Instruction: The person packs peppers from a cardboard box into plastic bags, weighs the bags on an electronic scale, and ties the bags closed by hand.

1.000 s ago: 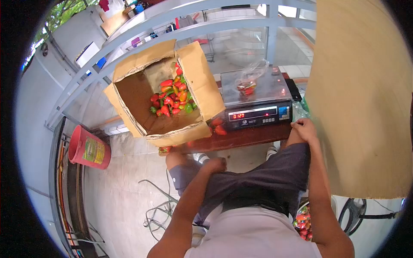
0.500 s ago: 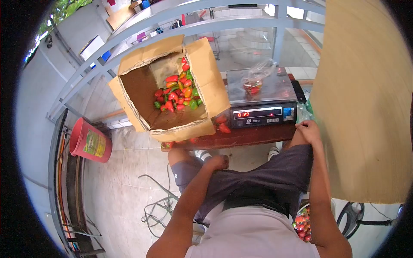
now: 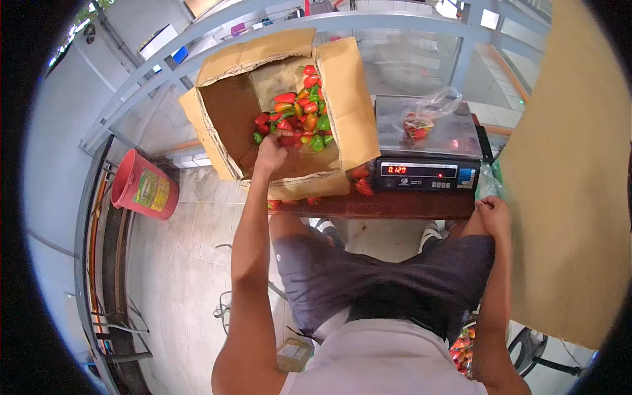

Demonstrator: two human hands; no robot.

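My left hand point(image 3: 272, 153) reaches over the front edge into a cardboard box point(image 3: 359, 99), its fingers at the near side of a pile of red, green and orange peppers point(image 3: 306, 108). Whether those fingers hold a pepper is hard to tell. On the right, my right hand point(image 3: 495, 214) rests by my knee, fingers pinched at the edge of a clear plastic bag point(image 3: 488, 184). Between them stands a digital scale point(image 3: 428, 174) with a red lit display. A knotted clear bag with peppers point(image 3: 417, 126) lies on its metal plate.
Several loose peppers lie on the dark red bench point(image 3: 408, 205) between box and scale. A pink bucket point(image 3: 148, 187) stands at the left. A large tan panel point(image 3: 573, 171) rises at the right, and a metal railing point(image 3: 464, 52) runs behind. More peppers point(image 3: 463, 349) sit below my right arm.
My left hand has moved from my lap up into the box. My right hand stays by the knee. The view has shifted, so the box and scale appear higher or farther right.
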